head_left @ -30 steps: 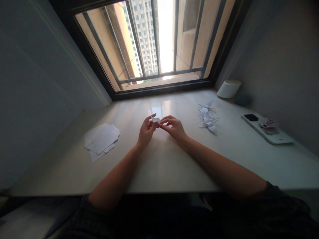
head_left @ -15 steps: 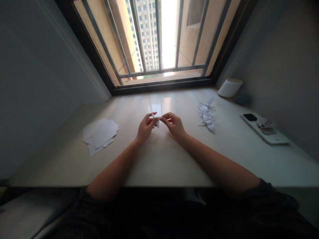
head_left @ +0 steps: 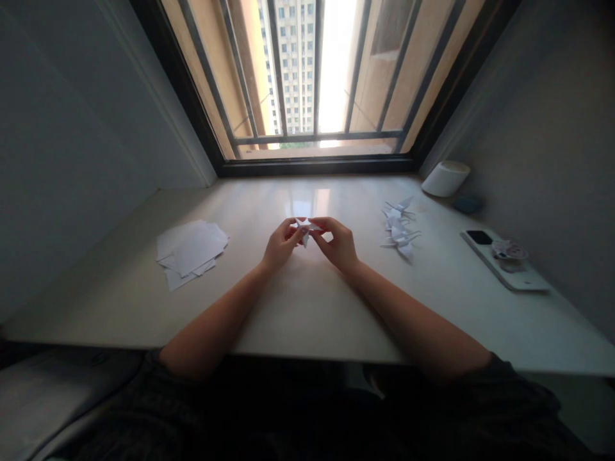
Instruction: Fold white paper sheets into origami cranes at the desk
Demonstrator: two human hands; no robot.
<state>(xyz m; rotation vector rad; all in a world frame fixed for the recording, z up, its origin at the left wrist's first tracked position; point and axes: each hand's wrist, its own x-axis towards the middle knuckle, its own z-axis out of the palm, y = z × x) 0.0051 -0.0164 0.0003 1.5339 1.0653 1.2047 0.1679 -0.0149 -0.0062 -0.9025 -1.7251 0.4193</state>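
Between my two hands, above the middle of the table, is a small folded white paper crane (head_left: 304, 235) with several points sticking out. My left hand (head_left: 280, 242) pinches its left side between thumb and fingers. On the other side my right hand (head_left: 337, 239) has thumb and forefinger closed at the crane's right point. Parts of the paper are covered by my fingers. Several finished-looking paper cranes (head_left: 400, 225) lie in a row to the right of my right hand. A loose stack of white paper sheets (head_left: 198, 248) lies to the left.
The white table (head_left: 307, 320) runs up to a barred window (head_left: 314, 168). At the right stands a white cylindrical object (head_left: 446, 179) with a small dark item (head_left: 467, 204) near it. A phone (head_left: 500, 262) carrying a round attachment (head_left: 510, 251) lies by the right wall.
The crane's right point now shows wider and sticks out between my right fingers. My right thumb and forefinger have shifted slightly apart around it. The camera view has tilted a little.
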